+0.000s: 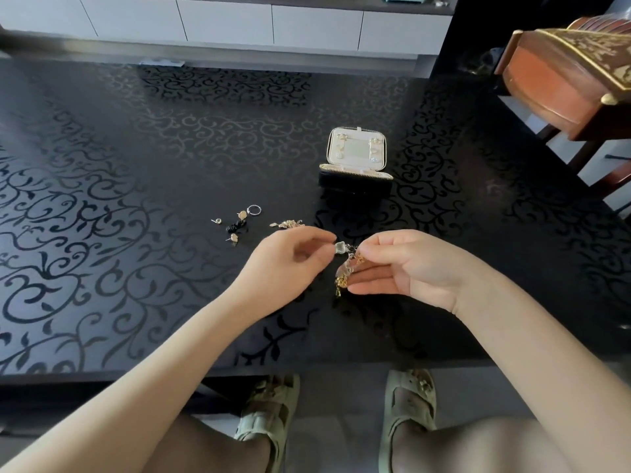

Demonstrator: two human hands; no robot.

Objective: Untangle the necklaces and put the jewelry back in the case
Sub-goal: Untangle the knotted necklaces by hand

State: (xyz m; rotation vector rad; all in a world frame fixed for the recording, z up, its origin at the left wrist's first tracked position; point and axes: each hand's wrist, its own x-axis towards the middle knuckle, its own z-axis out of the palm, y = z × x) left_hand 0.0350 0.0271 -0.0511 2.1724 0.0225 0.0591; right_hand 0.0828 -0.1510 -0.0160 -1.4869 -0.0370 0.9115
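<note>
Head view: left hand [290, 264] pinches a clear pendant [339, 248]; right hand [409, 268] pinches the knotted necklaces [346, 271], lifted off the table [136, 165], likely to tease strands apart. Case [356, 158] open at 12 o'clock; earrings [239, 223] at 10.

Tangled gold necklaces [346, 268] hang off the table; open black case [355, 165] behind, seemingly holding earrings.

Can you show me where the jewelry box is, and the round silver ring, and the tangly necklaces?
jewelry case [356, 150]: head view, on the cream lining of its open lid.
silver ring [254, 209]: head view, on the hoop lying on the table.
tangled necklaces [345, 271]: head view, on the bunch hanging between both hands.
</note>
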